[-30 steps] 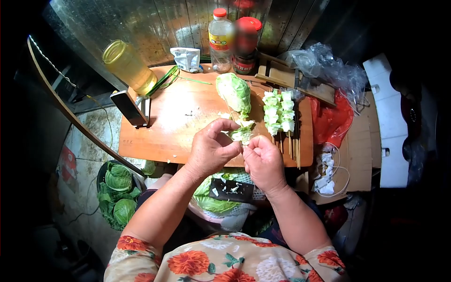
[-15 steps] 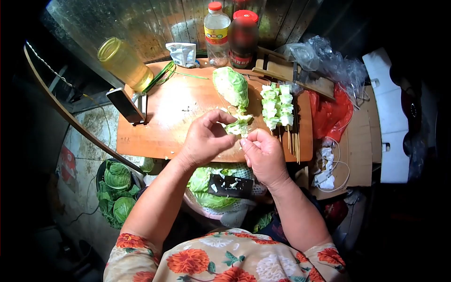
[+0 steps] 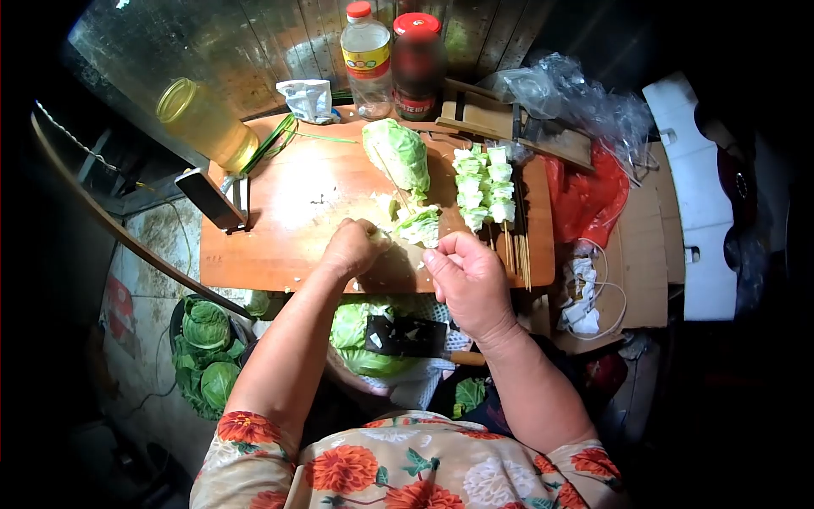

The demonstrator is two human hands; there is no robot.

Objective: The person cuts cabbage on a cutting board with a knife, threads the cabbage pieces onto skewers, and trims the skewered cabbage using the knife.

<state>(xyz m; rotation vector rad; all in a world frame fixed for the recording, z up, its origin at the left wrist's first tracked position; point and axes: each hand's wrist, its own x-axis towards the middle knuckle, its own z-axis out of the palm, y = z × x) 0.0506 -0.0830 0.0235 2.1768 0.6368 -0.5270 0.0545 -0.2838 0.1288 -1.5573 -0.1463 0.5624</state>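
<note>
My right hand point(image 3: 468, 276) pinches the near end of a thin wooden skewer point(image 3: 396, 181), which slants away over the board. Pieces of cabbage leaf point(image 3: 420, 226) are bunched on it just beyond my fingertips. To the left, my left hand point(image 3: 356, 248) is curled closed at the board's near edge, a pale bit of cabbage leaf showing by its fingers. Behind both hands lies a large wedge of cabbage point(image 3: 397, 154). Filled cabbage skewers point(image 3: 485, 187) lie side by side at the right, next to several bare sticks point(image 3: 521, 246).
On the wooden board point(image 3: 280, 254) a phone point(image 3: 209, 199) leans at the left near a jar of yellow liquid point(image 3: 208, 127). Bottles point(image 3: 367, 68) stand at the back. Below the board, a cleaver point(image 3: 407, 337) rests over cabbage. Whole cabbages point(image 3: 206, 324) fill a container at lower left.
My left hand has drawn back from the skewer, down and left, and its fingers have curled in. My right hand stays on the skewer. The whole view has shifted slightly.
</note>
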